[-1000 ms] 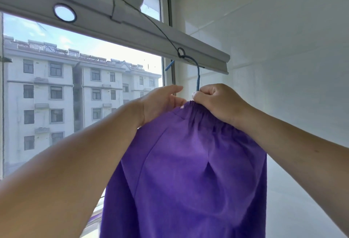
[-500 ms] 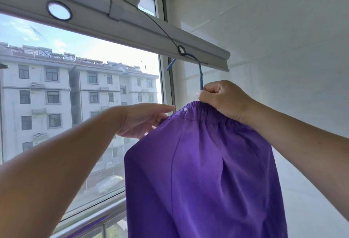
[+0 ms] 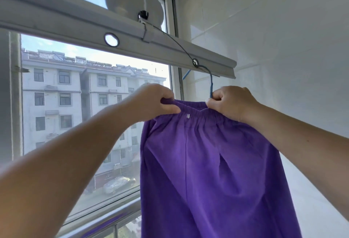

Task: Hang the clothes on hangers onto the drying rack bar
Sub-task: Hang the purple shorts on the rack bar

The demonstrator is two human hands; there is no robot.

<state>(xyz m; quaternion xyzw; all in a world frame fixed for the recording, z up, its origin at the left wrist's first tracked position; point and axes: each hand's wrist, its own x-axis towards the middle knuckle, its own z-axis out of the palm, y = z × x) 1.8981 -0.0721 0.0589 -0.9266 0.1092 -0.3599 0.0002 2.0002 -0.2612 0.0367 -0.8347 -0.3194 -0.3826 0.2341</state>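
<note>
Below the drying rack bar [image 3: 170, 48], both the left hand [image 3: 151, 103] and right hand [image 3: 232, 103] pinched the purple garment's [image 3: 207, 162] waistband, hung on a blue hanger [image 3: 209, 80].

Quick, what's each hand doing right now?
Left hand: pinching the purple waistband.
Right hand: gripping the waistband by the blue hanger.

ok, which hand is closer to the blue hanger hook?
Right. The right hand grips the waistband right at the base of the blue hanger hook; the left hand pinches the waistband further left.
</note>
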